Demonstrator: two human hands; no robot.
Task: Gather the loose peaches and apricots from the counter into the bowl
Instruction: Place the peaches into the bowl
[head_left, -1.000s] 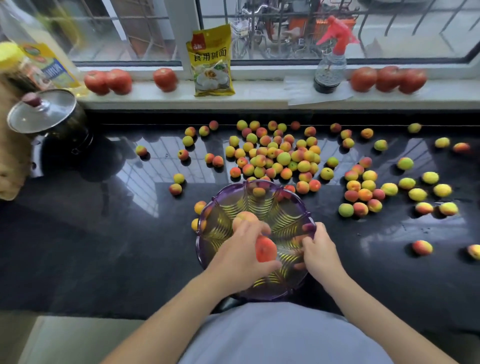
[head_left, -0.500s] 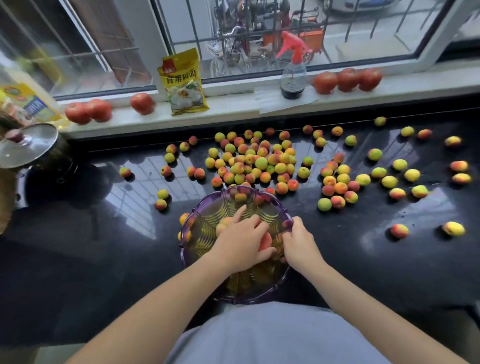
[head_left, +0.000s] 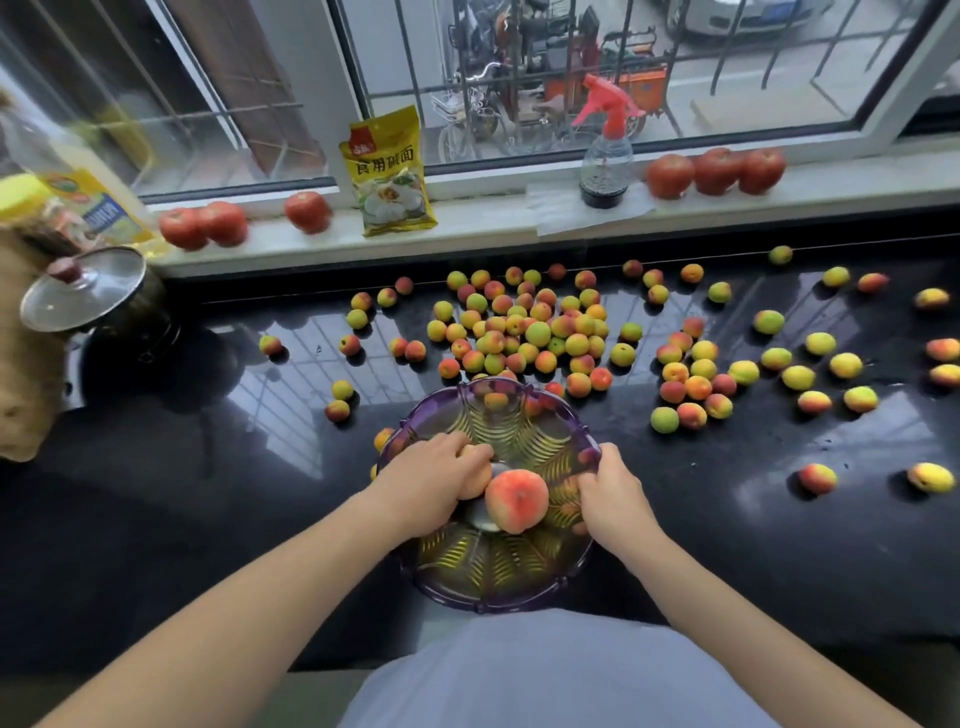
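A person stands at a black counter (head_left: 156, 519), both hands in a purple bowl (head_left: 488, 587) at its near edge. The left hand (head_left: 426, 483) curls its fingers around a pale peach (head_left: 475, 475) inside the bowl; a larger red-orange peach (head_left: 517, 500) lies loose in the bowl's middle, just beside that hand. The right hand (head_left: 610, 493) pinches the bowl's right rim, thumb inside and fingers curled over the edge. Beyond the bowl, a dense cluster of fruit (head_left: 530, 332) covers the counter's middle, with more spread singly to the right and a few strays (head_left: 340, 402) to the left. On the windowsill (head_left: 493, 228) stand tomatoes (head_left: 717, 170), a yellow packet (head_left: 389, 174) and a spray bottle (head_left: 605, 150). A lidded pot (head_left: 98, 296) sits at the counter's far left, oil bottles (head_left: 78, 192) behind it.
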